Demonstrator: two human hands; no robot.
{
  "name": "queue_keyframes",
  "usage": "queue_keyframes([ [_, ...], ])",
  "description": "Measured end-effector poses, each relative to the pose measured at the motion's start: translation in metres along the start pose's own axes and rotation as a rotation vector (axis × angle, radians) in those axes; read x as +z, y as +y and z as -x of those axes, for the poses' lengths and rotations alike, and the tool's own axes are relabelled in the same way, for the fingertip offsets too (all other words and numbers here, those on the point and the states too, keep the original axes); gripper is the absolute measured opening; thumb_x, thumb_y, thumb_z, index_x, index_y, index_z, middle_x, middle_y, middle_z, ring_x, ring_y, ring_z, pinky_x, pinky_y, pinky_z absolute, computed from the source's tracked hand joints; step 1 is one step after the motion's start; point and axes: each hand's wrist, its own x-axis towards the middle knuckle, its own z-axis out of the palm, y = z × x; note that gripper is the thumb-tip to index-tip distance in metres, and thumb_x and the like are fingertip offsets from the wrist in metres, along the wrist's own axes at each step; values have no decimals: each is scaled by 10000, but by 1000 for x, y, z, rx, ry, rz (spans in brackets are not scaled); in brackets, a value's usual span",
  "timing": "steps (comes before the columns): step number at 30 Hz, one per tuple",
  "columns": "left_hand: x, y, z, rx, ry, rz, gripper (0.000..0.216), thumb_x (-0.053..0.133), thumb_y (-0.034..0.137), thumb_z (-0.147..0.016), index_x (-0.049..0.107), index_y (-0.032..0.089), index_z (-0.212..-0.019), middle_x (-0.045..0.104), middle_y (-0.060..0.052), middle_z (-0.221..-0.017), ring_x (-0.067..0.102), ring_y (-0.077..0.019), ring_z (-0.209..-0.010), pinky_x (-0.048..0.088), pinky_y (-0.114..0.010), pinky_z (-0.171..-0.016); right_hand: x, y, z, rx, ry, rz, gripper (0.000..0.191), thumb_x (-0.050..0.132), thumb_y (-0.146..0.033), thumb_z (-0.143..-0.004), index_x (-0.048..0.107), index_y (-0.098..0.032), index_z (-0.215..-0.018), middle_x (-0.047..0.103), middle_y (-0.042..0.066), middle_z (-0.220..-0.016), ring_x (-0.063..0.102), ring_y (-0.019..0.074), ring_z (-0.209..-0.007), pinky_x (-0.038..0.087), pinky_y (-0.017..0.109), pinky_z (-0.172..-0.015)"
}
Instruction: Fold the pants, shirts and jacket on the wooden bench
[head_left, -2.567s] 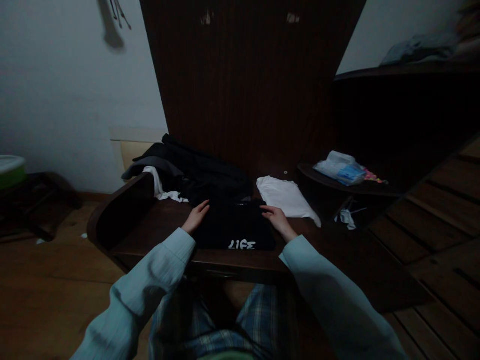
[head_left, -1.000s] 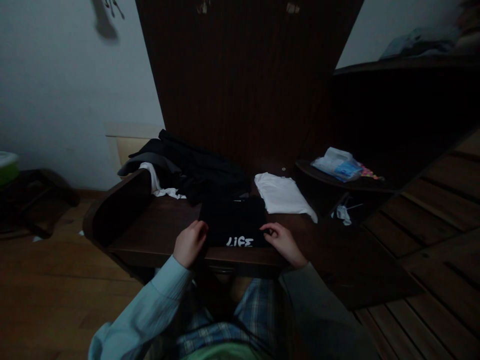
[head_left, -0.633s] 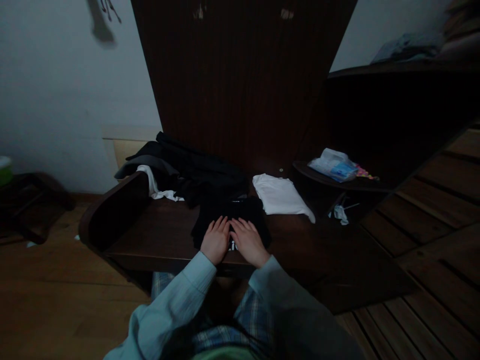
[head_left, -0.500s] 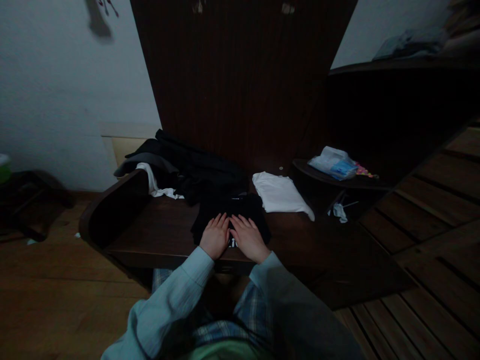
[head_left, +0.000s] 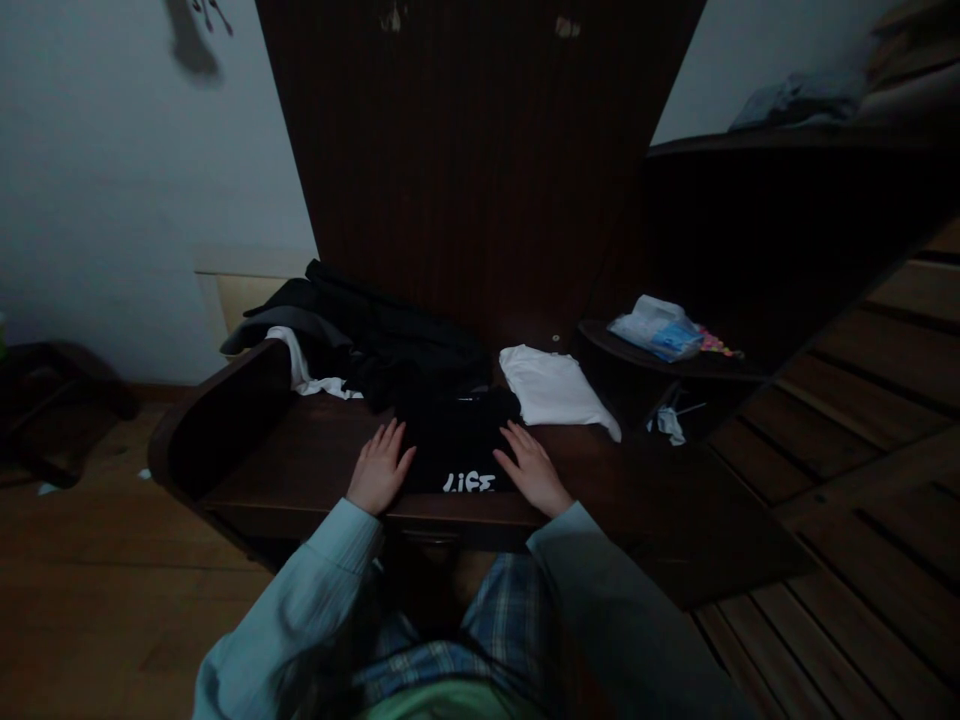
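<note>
A folded black garment (head_left: 450, 440) with white lettering near its front edge lies flat on the dark wooden desktop (head_left: 300, 460). At its left edge rests my left hand (head_left: 379, 466), fingers stretched out and a little apart. My right hand (head_left: 531, 468) lies along the opposite edge, also flat with spread fingers. Neither hand grips anything. Just behind the right hand is a folded white garment (head_left: 555, 385), one corner trailing toward the front right.
Dark clothes (head_left: 405, 345) are heaped at the back left, with a white cloth (head_left: 304, 365) hanging out beneath them. A small corner shelf (head_left: 600, 338) at the right bears a clear plastic package (head_left: 656, 328). A raised side panel (head_left: 217, 405) bounds the desktop's left end.
My hands have moved apart, from the middle of the black garment out to its left and right edges. More of the white lettering now shows. The view has shifted slightly.
</note>
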Motion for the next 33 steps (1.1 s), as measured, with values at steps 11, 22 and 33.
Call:
queue_keyframes([
  [11,-9,5,3,-170,119,-85,512,408,415,-806,428,115,-1221,586,-140,-1024,538,-271,-945,414,-378,-830,-7,0,-5,336,216,5,289,432,-381,-789,542,-171,-954,603,48,-836,557,174,-766,417,287,-698],
  [22,2,15,-7,-60,55,106,484,447,237,-783,399,189,-1263,524,-98,-1149,528,-221,-1046,410,-344,-903,4,-32,-17,171,134,60,419,475,-181,-764,421,-174,-1179,519,102,-1053,543,209,-949,424,319,-806],
  [33,-14,65,-5,152,218,248,476,420,163,-754,458,148,-1228,428,-117,-1260,399,-233,-1184,341,-357,-990,-35,-44,-30,-73,214,157,403,402,-51,-738,511,-142,-1116,501,120,-1049,520,200,-944,431,317,-849],
])
